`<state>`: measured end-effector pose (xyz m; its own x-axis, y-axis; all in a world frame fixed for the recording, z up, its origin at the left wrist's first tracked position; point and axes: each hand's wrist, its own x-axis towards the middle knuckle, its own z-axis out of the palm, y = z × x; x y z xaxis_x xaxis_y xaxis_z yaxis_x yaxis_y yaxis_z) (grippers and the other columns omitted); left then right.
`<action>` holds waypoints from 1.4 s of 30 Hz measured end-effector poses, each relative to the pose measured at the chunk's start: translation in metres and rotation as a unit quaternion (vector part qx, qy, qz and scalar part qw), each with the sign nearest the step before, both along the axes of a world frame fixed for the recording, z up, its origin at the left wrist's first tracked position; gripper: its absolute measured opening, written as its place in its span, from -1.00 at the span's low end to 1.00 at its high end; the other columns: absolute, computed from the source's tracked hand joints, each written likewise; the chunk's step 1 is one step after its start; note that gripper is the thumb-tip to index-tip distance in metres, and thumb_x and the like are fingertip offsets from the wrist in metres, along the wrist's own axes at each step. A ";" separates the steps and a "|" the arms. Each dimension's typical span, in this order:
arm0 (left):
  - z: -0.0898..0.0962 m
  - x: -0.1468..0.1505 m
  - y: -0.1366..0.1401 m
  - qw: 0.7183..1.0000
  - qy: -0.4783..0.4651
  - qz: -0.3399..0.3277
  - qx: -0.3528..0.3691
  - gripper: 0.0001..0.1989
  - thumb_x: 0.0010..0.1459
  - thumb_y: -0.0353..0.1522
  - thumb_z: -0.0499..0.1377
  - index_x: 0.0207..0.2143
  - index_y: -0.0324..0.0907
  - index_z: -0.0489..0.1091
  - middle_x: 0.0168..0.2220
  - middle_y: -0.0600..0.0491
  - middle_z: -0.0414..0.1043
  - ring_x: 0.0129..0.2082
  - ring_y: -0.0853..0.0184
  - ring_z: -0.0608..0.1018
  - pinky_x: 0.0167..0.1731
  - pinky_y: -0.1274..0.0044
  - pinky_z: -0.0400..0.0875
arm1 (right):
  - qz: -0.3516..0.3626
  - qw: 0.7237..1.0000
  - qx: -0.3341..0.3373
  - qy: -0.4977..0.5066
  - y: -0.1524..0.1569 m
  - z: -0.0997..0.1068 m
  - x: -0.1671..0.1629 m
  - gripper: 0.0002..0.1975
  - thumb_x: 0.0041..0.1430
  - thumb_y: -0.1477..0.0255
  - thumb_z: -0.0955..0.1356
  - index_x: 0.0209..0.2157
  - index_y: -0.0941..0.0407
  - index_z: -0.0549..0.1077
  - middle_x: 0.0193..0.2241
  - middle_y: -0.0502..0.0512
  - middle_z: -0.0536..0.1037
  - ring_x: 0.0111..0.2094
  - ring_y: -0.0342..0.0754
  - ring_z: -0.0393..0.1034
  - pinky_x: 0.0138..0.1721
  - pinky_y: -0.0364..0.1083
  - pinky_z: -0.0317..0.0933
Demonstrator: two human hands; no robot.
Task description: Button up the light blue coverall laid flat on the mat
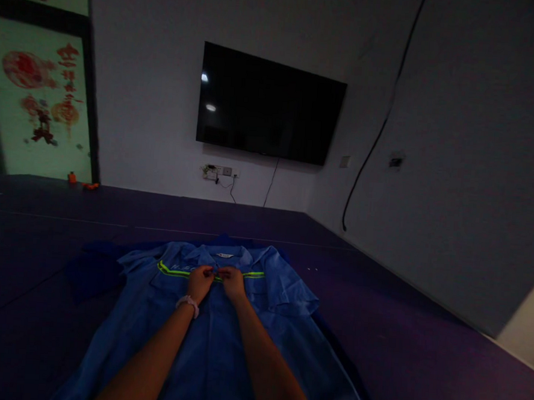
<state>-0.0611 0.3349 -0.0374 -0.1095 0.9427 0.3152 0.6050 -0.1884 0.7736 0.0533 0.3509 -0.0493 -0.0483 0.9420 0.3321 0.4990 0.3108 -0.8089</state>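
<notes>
A blue short-sleeved work shirt lies spread out, front up, with its collar away from me and a yellow-green stripe across the chest. My left hand has its fingers pinched on the front opening just below the collar. Close beside it, my right hand pinches the same front edge from the other side. The fingertips of both hands nearly meet at the stripe; whatever small part lies between them is too small to make out. A pink band circles my left wrist.
Darker blue cloth lies under and beside the shirt on the purple surface. Small orange objects sit near the door at far left. A television hangs on the wall, and a black cable dangles at right.
</notes>
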 end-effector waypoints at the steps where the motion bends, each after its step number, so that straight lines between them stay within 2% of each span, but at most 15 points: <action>1: 0.001 0.000 0.000 1.000 0.005 0.001 0.000 -0.80 0.18 -0.34 0.08 -0.19 -0.27 0.35 -0.20 0.00 0.40 -0.22 0.33 0.47 -0.20 0.37 0.39 | 0.000 1.000 0.002 0.004 0.000 0.001 -0.001 -0.86 0.18 0.45 0.28 -0.30 0.23 0.42 -0.33 0.05 0.49 -0.29 -0.13 0.41 -0.23 -0.04 0.32; 6: 0.003 -0.001 0.001 0.999 0.048 -0.001 -0.018 -0.82 0.17 -0.34 0.09 -0.25 -0.29 0.36 -0.26 0.02 0.42 -0.27 0.35 0.48 -0.23 0.40 0.40 | -0.013 1.000 0.007 0.008 -0.004 0.004 -0.002 -0.88 0.16 0.53 0.28 -0.29 0.23 0.44 -0.32 0.07 0.52 -0.28 -0.13 0.42 -0.20 -0.05 0.32; 11: 0.004 -0.001 0.007 0.993 0.109 -0.001 -0.047 -0.80 0.17 -0.30 0.10 -0.36 -0.29 0.37 -0.36 0.06 0.42 -0.32 0.37 0.48 -0.26 0.42 0.39 | -0.048 0.998 0.009 -0.029 -0.009 0.008 -0.001 -0.84 0.08 0.60 0.30 -0.29 0.23 0.48 -0.32 0.10 0.55 -0.30 -0.12 0.44 -0.21 -0.07 0.31; 19: 0.006 0.001 0.017 0.983 0.173 -0.008 -0.064 -0.78 0.17 -0.28 0.09 -0.34 -0.28 0.36 -0.35 0.06 0.41 -0.35 0.38 0.47 -0.30 0.44 0.39 | -0.071 0.991 0.029 -0.113 -0.013 0.015 0.004 -0.85 -0.04 0.58 0.33 -0.45 0.16 0.56 -0.40 0.14 0.58 -0.32 -0.01 0.45 -0.26 -0.14 0.27; 25: 0.003 0.002 0.012 0.982 0.180 -0.020 -0.046 -0.79 0.19 -0.29 0.06 -0.34 -0.28 0.36 -0.36 0.06 0.41 -0.37 0.40 0.47 -0.32 0.46 0.40 | -0.068 0.987 0.038 -0.142 -0.016 0.017 0.002 -0.85 0.00 0.54 0.32 -0.41 0.16 0.56 -0.38 0.15 0.58 -0.32 -0.01 0.45 -0.27 -0.14 0.26; 32: 0.003 0.002 0.011 0.985 0.168 -0.019 -0.030 -0.79 0.20 -0.29 0.06 -0.29 -0.28 0.36 -0.32 0.04 0.41 -0.35 0.39 0.47 -0.31 0.44 0.41 | -0.049 0.984 0.044 -0.164 -0.013 0.017 0.003 -0.90 0.07 0.50 0.33 -0.40 0.21 0.50 -0.39 0.11 0.56 -0.36 -0.12 0.43 -0.27 -0.12 0.28; 42: 0.001 0.003 0.013 0.990 0.142 -0.015 -0.016 -0.77 0.19 -0.28 0.06 -0.29 -0.28 0.35 -0.33 0.05 0.40 -0.36 0.39 0.46 -0.32 0.45 0.40 | -0.046 0.981 0.037 -0.187 -0.009 0.013 0.003 -0.83 0.15 0.41 0.30 -0.38 0.23 0.45 -0.39 0.07 0.52 -0.34 -0.13 0.40 -0.24 -0.07 0.28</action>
